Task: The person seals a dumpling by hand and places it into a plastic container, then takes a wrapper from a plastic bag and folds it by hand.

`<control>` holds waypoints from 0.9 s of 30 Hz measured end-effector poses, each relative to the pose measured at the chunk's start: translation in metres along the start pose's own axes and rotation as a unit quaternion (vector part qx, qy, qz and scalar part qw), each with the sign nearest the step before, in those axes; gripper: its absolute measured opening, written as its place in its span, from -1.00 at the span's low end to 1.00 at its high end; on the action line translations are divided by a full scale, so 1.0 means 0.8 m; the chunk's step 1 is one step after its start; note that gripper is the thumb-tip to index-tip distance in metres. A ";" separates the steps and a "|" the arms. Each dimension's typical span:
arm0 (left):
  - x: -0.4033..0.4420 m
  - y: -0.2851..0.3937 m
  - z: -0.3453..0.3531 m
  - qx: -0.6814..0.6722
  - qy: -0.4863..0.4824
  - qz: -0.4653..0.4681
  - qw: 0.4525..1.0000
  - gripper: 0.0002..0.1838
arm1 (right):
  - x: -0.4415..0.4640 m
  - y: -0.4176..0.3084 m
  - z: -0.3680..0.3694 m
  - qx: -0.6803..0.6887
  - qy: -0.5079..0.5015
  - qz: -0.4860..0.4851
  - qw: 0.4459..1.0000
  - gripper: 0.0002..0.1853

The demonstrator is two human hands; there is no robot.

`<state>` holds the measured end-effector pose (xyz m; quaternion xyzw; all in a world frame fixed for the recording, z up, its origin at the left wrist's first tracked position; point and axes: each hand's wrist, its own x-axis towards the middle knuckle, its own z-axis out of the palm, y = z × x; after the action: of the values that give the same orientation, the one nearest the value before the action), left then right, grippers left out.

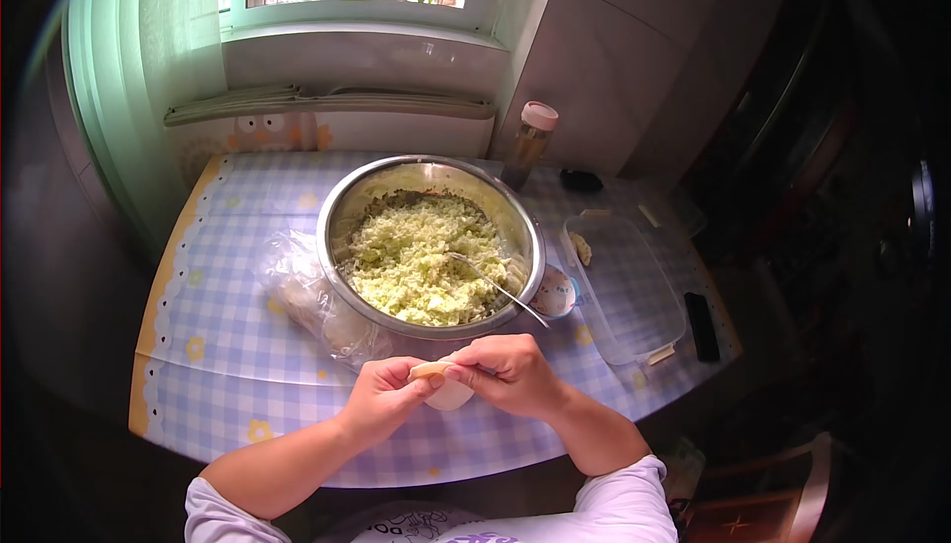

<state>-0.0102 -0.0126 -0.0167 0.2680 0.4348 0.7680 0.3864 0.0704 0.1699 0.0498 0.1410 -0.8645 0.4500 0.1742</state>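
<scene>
Just in front of a large steel bowl (333, 290), my left hand (384, 394) and my right hand (505, 373) meet, both pinching a small pale piece of dough (430, 371). A round white patch (453, 394) shows just below the fingers; what it is I cannot make out. Chopped pale-green filling (426, 256) fills much of the bowl, and a metal spoon handle (510, 295) leans out over its right rim. Left of the bowl lies a clear plastic bag (307, 295) with pale round pieces inside.
A clear plastic container (634, 290) on the right holds one pale dumpling (581, 249). Between it and the bowl is a small patterned dish (555, 292). Behind stand a lidded bottle (527, 145) and a black object (581, 180). A dark slab (701, 327) lies at the right edge.
</scene>
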 end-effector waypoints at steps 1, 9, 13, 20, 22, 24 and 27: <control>0.000 0.001 0.000 0.006 0.003 -0.005 1.000 -0.82 | 0.001 0.001 -0.001 -0.002 -0.008 -0.003 1.000 -0.86; -0.006 0.001 0.007 0.167 0.011 0.013 0.986 -0.84 | 0.003 -0.003 -0.001 -0.060 -0.011 -0.019 0.998 -0.83; -0.006 0.005 0.014 0.167 0.021 0.014 0.986 -0.85 | 0.003 0.006 -0.003 -0.089 -0.046 -0.058 0.993 -0.87; -0.001 -0.003 -0.003 0.026 -0.022 -0.036 0.999 -0.78 | -0.003 0.002 0.003 -0.061 -0.001 -0.032 0.998 -0.90; 0.000 -0.003 -0.002 0.001 -0.027 -0.048 0.998 -0.77 | -0.002 0.003 0.004 -0.060 0.000 -0.036 0.998 -0.91; -0.001 -0.003 -0.001 -0.015 -0.029 -0.042 0.999 -0.77 | 0.001 0.002 0.002 -0.063 -0.010 -0.054 0.996 -0.92; 0.000 -0.005 0.001 -0.015 -0.015 -0.034 0.999 -0.77 | 0.002 0.004 -0.002 -0.074 -0.028 -0.042 0.996 -0.88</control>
<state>-0.0081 -0.0112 -0.0200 0.2582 0.4265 0.7567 0.4228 0.0682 0.1729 0.0492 0.1765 -0.8934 0.3725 0.1788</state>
